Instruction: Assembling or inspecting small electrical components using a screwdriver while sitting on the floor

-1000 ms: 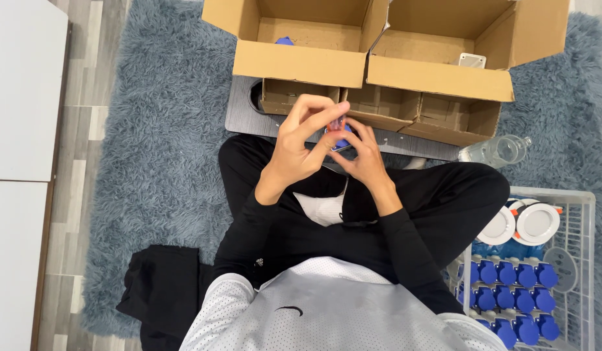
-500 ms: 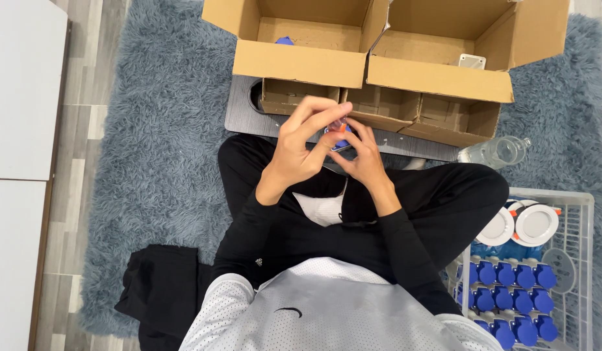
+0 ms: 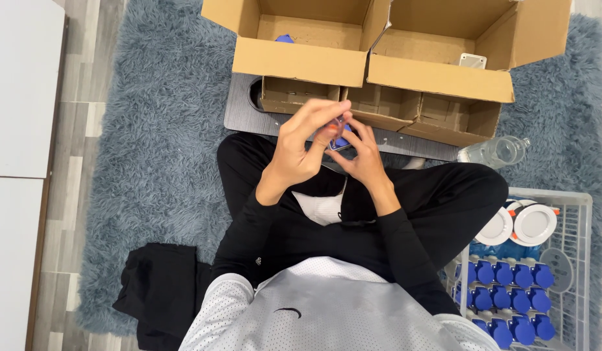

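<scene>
Two open brown cardboard boxes (image 3: 405, 49) sit on shaggy blue-grey rug (image 3: 158, 162), w/ white wire basket (image 3: 577, 260) of blue caps at right. Left hand (image 3: 301, 153) & right hand (image 3: 360, 156) meet over lap, fingers closed round small blue plastic piece (image 3: 341, 138) btwn them.

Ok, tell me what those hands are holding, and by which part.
Both hands, left hand and right hand, pinch a small blue piece between their fingertips, gripping its edges. What exactly it is cannot be told.
</scene>
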